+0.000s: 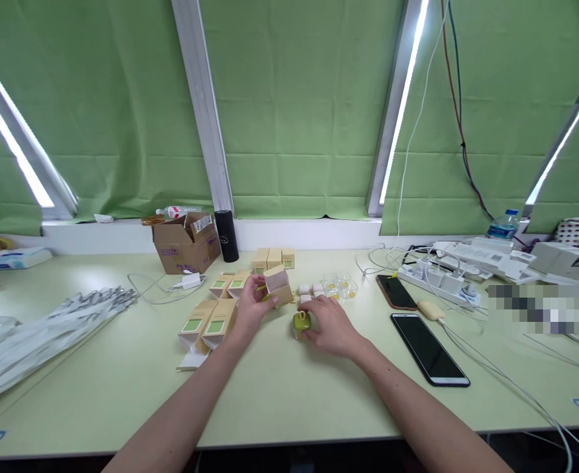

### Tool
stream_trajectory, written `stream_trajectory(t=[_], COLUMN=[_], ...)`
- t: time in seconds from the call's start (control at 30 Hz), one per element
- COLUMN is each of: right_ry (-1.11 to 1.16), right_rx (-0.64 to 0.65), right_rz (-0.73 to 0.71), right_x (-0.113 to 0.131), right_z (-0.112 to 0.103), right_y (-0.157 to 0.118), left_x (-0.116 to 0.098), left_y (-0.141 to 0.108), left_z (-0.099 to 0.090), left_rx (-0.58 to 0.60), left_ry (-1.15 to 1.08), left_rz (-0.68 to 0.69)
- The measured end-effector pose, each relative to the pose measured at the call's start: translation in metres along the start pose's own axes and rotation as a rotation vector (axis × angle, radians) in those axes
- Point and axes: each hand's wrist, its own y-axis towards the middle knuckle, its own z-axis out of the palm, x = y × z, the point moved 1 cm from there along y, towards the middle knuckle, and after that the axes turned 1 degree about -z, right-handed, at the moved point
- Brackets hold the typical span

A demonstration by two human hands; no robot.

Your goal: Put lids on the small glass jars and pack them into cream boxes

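My left hand [254, 303] holds a small kraft cardboard box [282, 293] with its white inner flap raised. In my right hand [329, 325] is a small olive-green case with a loop on top [301, 322], pinched between thumb and fingers just above or on the table. Left of my left forearm, several kraft boxes with green labels [217, 324] stand with their flaps open. Behind my right hand sit small white pieces [311, 290] and several clear plastic cups with yellow marks [339, 286].
Closed kraft boxes [274, 258] stand farther back, near a brown carton [185, 244] and a black cylinder [226, 236]. Two phones [430, 348], a power strip [440, 284] and tangled cables lie on the right. White straps [48, 341] spread across the left side.
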Motion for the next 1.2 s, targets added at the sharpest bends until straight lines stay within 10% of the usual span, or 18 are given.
stream_trajectory(t=[0.43, 1.2], right_ry=[-0.171, -0.173], right_rx=[0.022, 0.015], right_rz=[0.103, 0.131], right_x=[-0.016, -0.017], right_z=[-0.013, -0.014], right_y=[0.004, 0.004], left_x=[-0.002, -0.014], left_y=[-0.006, -0.017], left_z=[-0.006, 0.004], left_rx=[0.347, 0.211], left_ry=[0.563, 0.597], left_rz=[0.091, 0.369])
